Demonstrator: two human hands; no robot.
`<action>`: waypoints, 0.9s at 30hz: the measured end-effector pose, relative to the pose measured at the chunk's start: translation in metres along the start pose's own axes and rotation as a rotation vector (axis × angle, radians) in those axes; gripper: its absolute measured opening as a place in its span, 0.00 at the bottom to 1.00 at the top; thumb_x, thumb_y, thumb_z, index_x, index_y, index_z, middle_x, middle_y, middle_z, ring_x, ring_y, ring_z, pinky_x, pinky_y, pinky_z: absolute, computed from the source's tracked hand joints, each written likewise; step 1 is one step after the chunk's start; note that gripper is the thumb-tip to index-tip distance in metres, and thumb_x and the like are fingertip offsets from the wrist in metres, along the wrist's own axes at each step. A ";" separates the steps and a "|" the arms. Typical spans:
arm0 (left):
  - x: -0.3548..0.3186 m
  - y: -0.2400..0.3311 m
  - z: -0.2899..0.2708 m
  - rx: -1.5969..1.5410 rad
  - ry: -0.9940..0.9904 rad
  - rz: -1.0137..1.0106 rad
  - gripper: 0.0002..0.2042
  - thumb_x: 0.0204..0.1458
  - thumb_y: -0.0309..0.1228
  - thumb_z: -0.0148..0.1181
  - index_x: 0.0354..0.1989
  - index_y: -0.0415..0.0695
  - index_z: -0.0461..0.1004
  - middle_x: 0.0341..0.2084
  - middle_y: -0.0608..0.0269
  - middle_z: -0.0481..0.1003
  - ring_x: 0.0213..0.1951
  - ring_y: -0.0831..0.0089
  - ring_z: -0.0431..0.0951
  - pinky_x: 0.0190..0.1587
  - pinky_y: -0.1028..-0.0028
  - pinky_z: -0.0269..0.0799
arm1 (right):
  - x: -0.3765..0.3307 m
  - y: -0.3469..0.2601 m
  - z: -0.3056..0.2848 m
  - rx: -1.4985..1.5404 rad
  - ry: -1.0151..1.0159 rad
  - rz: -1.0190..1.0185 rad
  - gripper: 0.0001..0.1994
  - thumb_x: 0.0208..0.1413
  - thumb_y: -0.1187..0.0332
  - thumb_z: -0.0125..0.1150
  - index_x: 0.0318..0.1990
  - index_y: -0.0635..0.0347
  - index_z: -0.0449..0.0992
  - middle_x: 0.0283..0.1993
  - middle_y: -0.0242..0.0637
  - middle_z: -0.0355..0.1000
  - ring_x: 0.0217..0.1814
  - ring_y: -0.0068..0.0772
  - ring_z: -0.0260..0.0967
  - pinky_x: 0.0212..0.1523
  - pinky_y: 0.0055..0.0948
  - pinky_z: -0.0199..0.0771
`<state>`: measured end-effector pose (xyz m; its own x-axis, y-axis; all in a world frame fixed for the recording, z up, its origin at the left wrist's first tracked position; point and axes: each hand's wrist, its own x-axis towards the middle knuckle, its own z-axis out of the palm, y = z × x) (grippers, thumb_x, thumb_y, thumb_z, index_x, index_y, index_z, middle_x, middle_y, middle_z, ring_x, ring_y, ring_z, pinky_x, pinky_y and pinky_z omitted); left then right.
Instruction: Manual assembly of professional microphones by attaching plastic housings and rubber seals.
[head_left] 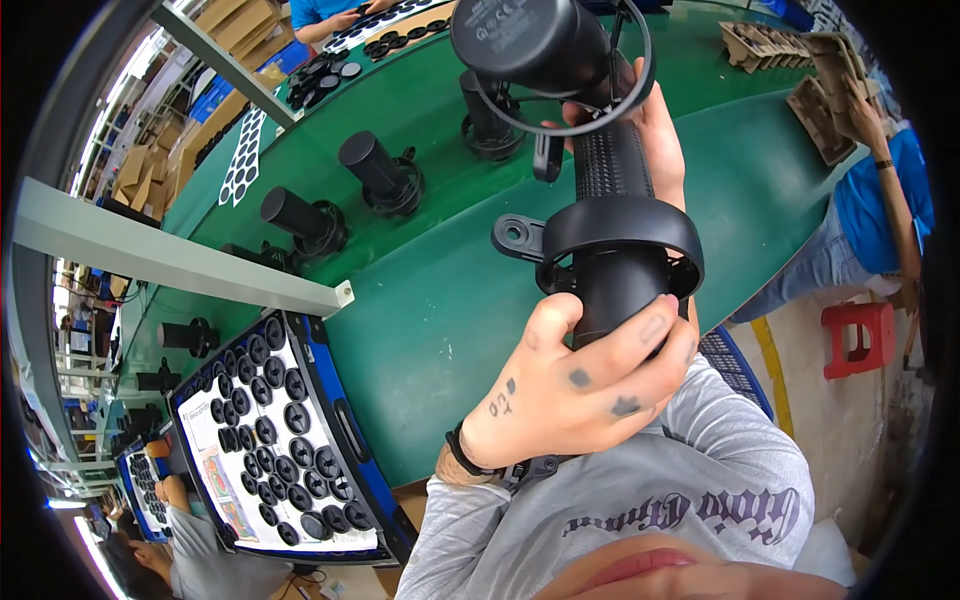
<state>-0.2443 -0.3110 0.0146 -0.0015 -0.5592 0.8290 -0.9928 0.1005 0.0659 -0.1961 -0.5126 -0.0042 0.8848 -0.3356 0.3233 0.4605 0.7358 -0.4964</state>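
Two black cylindrical devices, which look like microphones in ring mounts, are held up in front of me above the table. My left hand (590, 390) wraps round the smooth lower body of the nearer device (612, 285); its mesh part points away from me, and a ring with a side lug surrounds it. Beyond it, my right hand (662, 150) closes on the farther device (535, 50), whose round end faces me. That device's thin ring and bracket show around it. Most of the right-hand fingers are hidden behind the devices.
Several similar devices (375, 168) stand or lie along the green table (430, 320). A blue-edged tray (345, 425) of round black parts is at lower left, under a pale metal post (190, 245). Co-workers sit beyond and at right, near cardboard trays (770, 48) and a red stool (858, 338).
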 end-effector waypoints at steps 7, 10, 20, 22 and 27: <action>-0.002 0.003 0.005 0.040 0.019 0.009 0.05 0.36 0.30 0.64 0.25 0.54 0.77 0.36 0.83 0.76 0.45 0.81 0.76 0.35 0.67 0.52 | -0.001 0.010 -0.017 -0.016 0.010 0.084 0.27 0.66 0.46 0.36 0.52 0.60 0.72 0.39 0.46 0.76 0.36 0.39 0.76 0.41 0.39 0.81; -0.002 0.003 0.005 0.054 0.003 0.018 0.05 0.37 0.30 0.64 0.24 0.54 0.77 0.37 0.82 0.76 0.44 0.80 0.76 0.36 0.66 0.52 | -0.003 0.008 -0.017 0.070 0.007 0.052 0.25 0.66 0.47 0.38 0.50 0.59 0.73 0.38 0.44 0.76 0.35 0.36 0.76 0.40 0.37 0.80; 0.006 -0.024 -0.047 0.034 0.013 -0.033 0.07 0.37 0.31 0.63 0.27 0.49 0.75 0.35 0.63 0.81 0.40 0.60 0.78 0.42 0.67 0.63 | -0.037 -0.089 -0.007 -1.087 0.256 -0.689 0.21 0.57 0.62 0.59 0.56 0.63 0.70 0.42 0.37 0.75 0.42 0.27 0.73 0.46 0.24 0.72; -0.005 -0.034 -0.062 0.090 0.089 -0.101 0.07 0.33 0.29 0.61 0.24 0.45 0.76 0.31 0.60 0.81 0.36 0.59 0.78 0.38 0.65 0.66 | -0.034 -0.085 -0.011 -1.632 0.269 -0.731 0.21 0.50 0.71 0.67 0.53 0.61 0.73 0.44 0.36 0.74 0.45 0.26 0.71 0.48 0.24 0.69; -0.018 -0.045 -0.066 0.042 0.158 -0.208 0.08 0.30 0.18 0.54 0.23 0.37 0.75 0.24 0.56 0.79 0.29 0.60 0.78 0.34 0.68 0.71 | -0.023 -0.108 -0.061 -2.406 0.150 -0.259 0.24 0.47 0.57 0.67 0.54 0.48 0.74 0.41 0.36 0.73 0.43 0.41 0.73 0.43 0.33 0.73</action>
<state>-0.1918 -0.2513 0.0333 0.2184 -0.4283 0.8768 -0.9739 -0.0394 0.2234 -0.2617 -0.6198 -0.0072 0.7691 -0.3720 0.5197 -0.3296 -0.9275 -0.1761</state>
